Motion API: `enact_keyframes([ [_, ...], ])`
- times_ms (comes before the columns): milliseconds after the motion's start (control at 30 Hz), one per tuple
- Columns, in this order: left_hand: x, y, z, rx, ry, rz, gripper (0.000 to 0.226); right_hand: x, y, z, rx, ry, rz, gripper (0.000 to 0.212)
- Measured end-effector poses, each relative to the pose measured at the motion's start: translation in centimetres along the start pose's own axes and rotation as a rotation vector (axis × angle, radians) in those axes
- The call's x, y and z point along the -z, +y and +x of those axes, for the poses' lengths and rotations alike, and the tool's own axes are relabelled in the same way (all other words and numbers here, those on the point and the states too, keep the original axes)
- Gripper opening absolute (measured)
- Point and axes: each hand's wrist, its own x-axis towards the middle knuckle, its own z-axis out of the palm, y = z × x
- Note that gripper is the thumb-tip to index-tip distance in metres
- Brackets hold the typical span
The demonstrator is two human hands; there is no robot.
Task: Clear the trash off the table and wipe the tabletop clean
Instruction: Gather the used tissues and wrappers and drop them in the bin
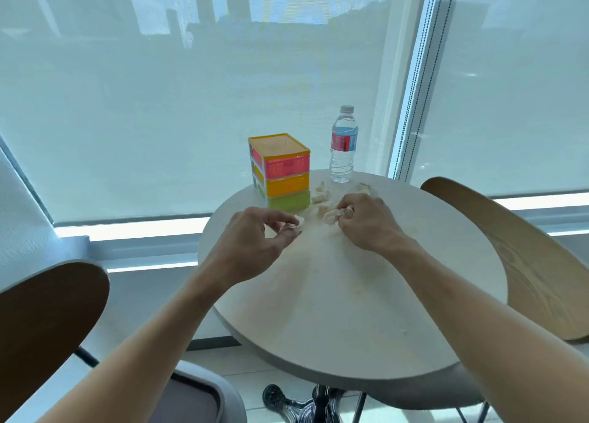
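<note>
On the round pale table [334, 295], toward its far side: left hand [251, 247] pinching a small crumpled paper scrap [299, 222] between thumb and fingertips; right hand [366, 221] curled around another paper wad [331, 215]. More crumpled paper bits [320, 194] just beyond, beside a stack of coloured plastic boxes [280, 169]. Upright near the far edge, a water bottle [343, 145]. Wooden chairs [526, 253] at left and right.
</note>
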Motion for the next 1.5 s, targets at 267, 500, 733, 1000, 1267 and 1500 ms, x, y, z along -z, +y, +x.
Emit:
enact_keyframes([
  [267,-1.7,2.6,-2.5,0.005,0.005,-0.08,0.018,5.9,1.2,-3.4,0.023,0.189,0.282,0.017],
  [500,-4.8,6.9,-4.5,-0.029,-0.004,-0.144,0.015,11.0,4.5,-9.1,0.029,0.242,0.368,0.011],
  [733,-8.7,11.8,-7.4,-0.08,-0.011,-0.207,0.012,13.4,10.4,-15.6,-0.051,0.256,0.432,0.007],
  [1000,-13.9,17.3,-12.3,-0.146,-0.062,-0.279,0.01,13.0,18.4,-23.6,-0.202,0.135,0.446,0.01],
  [1267,-19.8,18.8,-16.7,-0.088,-0.177,-0.277,0.011,6.9,25.8,-31.0,-0.444,-0.075,0.442,0.006],
  [1500,-24.1,18.3,-19.9,0.007,-0.305,-0.303,0.011,4.4,27.4,-32.6,-0.555,-0.232,0.517,0.045],
])
